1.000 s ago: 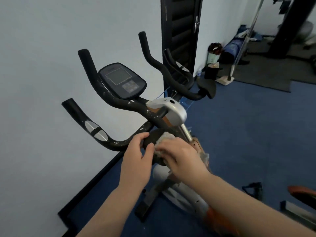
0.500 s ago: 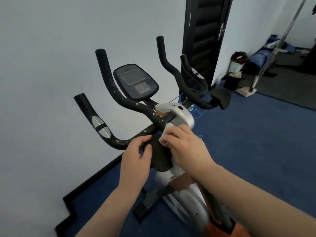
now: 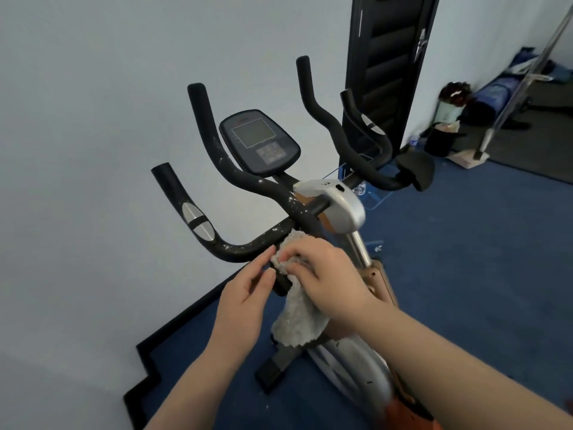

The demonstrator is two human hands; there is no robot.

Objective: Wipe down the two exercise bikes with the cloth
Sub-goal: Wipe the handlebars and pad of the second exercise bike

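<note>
blue carpet; right hand grips cloth on handlebar.

Bike rear cut off at btm edge; black part under cloth mostly hidden; console readout illegible.
</note>
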